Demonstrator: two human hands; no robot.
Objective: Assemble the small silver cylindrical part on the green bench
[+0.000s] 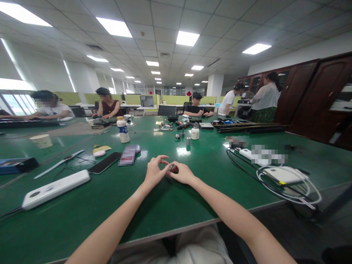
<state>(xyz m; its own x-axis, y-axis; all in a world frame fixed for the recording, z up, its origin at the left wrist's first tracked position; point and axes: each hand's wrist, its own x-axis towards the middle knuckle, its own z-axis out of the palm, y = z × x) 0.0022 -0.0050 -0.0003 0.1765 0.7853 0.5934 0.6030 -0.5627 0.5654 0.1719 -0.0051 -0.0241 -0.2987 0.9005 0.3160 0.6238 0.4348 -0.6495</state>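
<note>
Over the green table [110, 205], near its front edge, my two hands meet at the fingertips. My left hand [156, 169] has its thumb and fingers curved, with the thumb reaching to the right hand. My right hand [181, 173] is curled around a small dark, reddish object [173, 168], mostly hidden by the fingers. What exactly it is cannot be made out. A black phone [105, 162] lies left of my hands, beside a pixelated purple item [129, 155]. Beyond my hands stands a small grey cylinder [188, 143].
On the left are a white power strip [57, 189], a paper cup [41, 141] and a blue box [18, 165]. A bottle [123, 130] and a white jar [195, 132] stand farther back. Cables and a white box [286, 175] lie right. Several people are beyond.
</note>
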